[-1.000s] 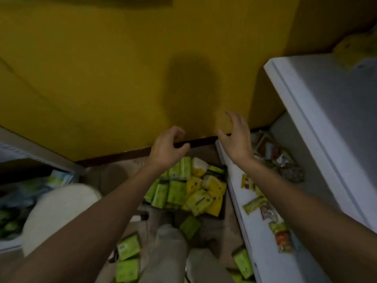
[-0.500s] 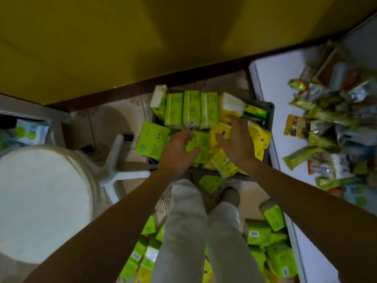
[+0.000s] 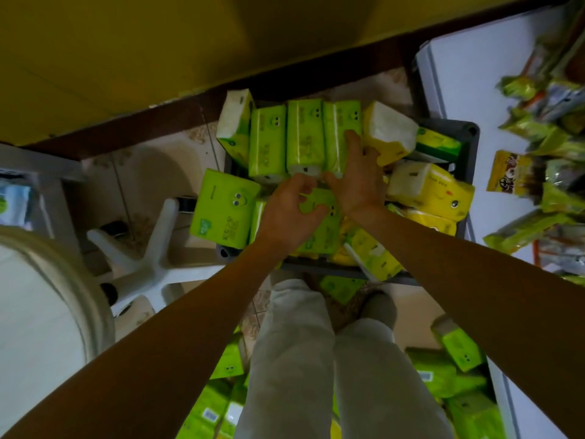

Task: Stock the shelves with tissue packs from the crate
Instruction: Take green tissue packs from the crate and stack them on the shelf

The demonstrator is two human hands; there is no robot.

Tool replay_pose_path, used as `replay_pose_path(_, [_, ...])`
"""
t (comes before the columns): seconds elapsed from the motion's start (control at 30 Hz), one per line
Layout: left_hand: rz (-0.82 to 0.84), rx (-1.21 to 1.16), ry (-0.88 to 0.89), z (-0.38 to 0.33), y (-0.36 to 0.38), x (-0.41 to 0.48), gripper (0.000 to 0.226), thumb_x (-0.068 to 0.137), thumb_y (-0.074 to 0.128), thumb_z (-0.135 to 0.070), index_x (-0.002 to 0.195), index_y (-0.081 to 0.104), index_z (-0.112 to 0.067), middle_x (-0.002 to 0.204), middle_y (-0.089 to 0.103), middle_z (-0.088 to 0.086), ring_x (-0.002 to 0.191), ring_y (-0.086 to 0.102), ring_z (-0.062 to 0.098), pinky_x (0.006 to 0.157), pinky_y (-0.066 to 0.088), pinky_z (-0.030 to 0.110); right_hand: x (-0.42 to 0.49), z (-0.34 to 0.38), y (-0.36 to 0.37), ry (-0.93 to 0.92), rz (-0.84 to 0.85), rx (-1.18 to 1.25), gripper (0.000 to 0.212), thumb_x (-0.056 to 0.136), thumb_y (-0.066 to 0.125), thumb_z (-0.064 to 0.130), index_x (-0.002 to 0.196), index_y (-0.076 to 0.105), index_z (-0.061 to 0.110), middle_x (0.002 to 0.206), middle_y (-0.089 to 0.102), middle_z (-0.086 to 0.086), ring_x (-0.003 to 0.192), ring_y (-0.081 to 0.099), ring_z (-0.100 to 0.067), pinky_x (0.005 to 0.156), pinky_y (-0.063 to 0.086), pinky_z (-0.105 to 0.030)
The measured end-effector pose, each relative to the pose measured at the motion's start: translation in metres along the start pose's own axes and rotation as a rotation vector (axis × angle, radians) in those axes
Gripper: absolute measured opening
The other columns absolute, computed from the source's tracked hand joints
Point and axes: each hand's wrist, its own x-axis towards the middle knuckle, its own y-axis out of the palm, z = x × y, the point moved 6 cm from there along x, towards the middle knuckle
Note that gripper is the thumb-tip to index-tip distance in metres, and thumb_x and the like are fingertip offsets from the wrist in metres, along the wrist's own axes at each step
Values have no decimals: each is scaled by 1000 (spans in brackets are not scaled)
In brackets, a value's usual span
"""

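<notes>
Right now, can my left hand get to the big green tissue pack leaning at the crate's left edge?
Probably yes. The green pack lies just beside the left hand, on top, with nothing covering it; the right hand is further right, over the upright packs.

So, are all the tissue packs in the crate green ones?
No, several yellow packs lie in the crate next to the green packs.
</notes>
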Motion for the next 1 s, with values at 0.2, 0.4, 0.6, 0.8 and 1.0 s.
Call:
replay_pose_path(0.2, [-17,32,-2,-14,-15,-16,32,79,68,-12,109,57,-6,99,53,1,88,50,13,68,32,14,-18,-6,-24,8,-36,127,68,88,61,29,146,26,21,136,39,-18,122,43,-37,87,42,-44])
replay_pose_path(0.4, [-20,83,34,-74,-44,-63,34,79,68,-7,111,57,-4,107,59,9,90,51,15,69,31,12,-79,-13,-110,-37,-3,202,66,83,67,28,140,37,19,136,46,-14,121,47,-34,90,44,-44])
replay_pose_path(0.6, [-89,90,187,-218,-82,-99,36,78,68,-11,112,56,-9,110,57,6,99,55,21,81,40,26,-138,25,-254,-106,-52,322,59,81,67,29,135,42,24,119,58,-10,102,57,-32,77,45,-38])
replay_pose_path(0.8, [-202,114,438,-379,-141,-159,34,78,67,-18,109,56,-12,106,56,3,99,55,18,83,42,28,-218,74,-404,-235,-222,472,59,81,63,36,135,38,31,108,59,-6,88,59,-22,65,44,-34])
replay_pose_path(1.0, [-352,114,617,-506,-207,-208,36,80,68,-10,113,54,-11,109,56,4,95,54,17,85,42,27,-275,117,-531,-439,-379,434,56,72,65,22,125,46,24,102,59,-2,93,57,-23,69,44,-33])
